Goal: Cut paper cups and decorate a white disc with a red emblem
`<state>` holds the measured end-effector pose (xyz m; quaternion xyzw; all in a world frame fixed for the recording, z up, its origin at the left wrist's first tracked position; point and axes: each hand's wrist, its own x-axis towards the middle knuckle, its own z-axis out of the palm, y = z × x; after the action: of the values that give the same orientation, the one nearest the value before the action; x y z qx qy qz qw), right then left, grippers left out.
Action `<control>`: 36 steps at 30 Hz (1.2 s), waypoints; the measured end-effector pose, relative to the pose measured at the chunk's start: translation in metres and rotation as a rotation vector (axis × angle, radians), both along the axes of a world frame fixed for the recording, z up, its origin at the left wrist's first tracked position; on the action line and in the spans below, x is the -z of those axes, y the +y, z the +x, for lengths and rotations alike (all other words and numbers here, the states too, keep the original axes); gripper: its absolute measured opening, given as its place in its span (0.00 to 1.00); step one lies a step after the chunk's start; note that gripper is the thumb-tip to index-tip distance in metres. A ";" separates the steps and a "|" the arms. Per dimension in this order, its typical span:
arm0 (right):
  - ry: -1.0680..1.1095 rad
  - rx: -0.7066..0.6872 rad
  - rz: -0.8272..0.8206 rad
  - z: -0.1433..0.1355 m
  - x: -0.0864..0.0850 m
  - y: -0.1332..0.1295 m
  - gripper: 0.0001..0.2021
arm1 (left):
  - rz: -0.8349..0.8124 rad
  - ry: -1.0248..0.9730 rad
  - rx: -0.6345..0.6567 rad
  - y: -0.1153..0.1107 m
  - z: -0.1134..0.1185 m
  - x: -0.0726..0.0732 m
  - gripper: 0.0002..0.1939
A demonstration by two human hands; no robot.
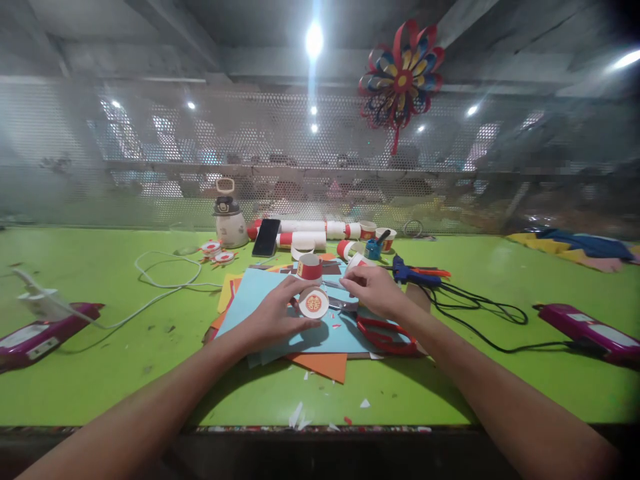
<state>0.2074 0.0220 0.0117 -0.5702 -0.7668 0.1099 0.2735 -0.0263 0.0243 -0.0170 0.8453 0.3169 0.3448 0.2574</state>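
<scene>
My left hand (277,312) grips a small white paper cup (313,302) on its side, its round base with a red emblem facing me. My right hand (373,291) pinches a small white piece by the cup's right edge. Both hands hover over a light blue paper sheet (260,293) that lies on orange and yellow sheets. Red-handled scissors (383,332) lie just under my right wrist. A red and white cup (309,266) stands just behind my hands.
A blue glue gun (413,274) with a black cord lies to the right. A phone (266,237), a water bottle (229,222), paper rolls (310,233) and more cups line the back. Pink devices (590,331) sit at both table ends. Paper scraps (300,417) litter the green front edge.
</scene>
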 end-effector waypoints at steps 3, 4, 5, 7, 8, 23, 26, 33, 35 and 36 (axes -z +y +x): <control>-0.002 -0.011 0.017 -0.002 0.000 -0.002 0.11 | -0.053 -0.055 0.012 -0.001 0.001 -0.001 0.30; 0.001 -0.012 0.023 -0.003 0.000 -0.003 0.10 | -0.065 -0.067 0.010 -0.001 0.001 -0.001 0.30; 0.007 -0.012 0.029 -0.004 0.000 -0.004 0.10 | -0.073 -0.075 0.007 -0.001 0.001 0.000 0.30; 0.023 -0.011 0.040 -0.006 0.000 -0.006 0.10 | -0.088 -0.087 0.001 0.000 0.002 0.000 0.30; 0.034 -0.012 0.046 -0.007 0.000 -0.007 0.10 | -0.097 -0.092 -0.002 0.000 0.002 0.001 0.30; 0.250 -0.139 0.001 -0.030 -0.001 -0.035 0.10 | -0.085 -0.122 0.014 -0.002 0.004 0.000 0.26; 0.264 -0.131 -0.057 -0.032 0.000 -0.036 0.09 | -0.063 -0.117 0.026 -0.003 0.005 -0.001 0.26; 0.361 -0.097 -0.167 -0.034 0.011 -0.031 0.09 | -0.045 -0.123 0.038 -0.007 0.009 0.003 0.24; 0.405 -0.080 -0.187 -0.035 0.014 -0.029 0.11 | -0.022 -0.127 0.036 -0.008 0.010 0.004 0.25; 0.424 -0.074 -0.195 -0.036 0.016 -0.029 0.11 | -0.010 -0.128 0.035 -0.009 0.010 0.004 0.26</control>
<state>0.1715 -0.0069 -0.0038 -0.5298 -0.6982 0.3107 0.3679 -0.0161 0.0157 -0.0213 0.8256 0.2864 0.3922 0.2873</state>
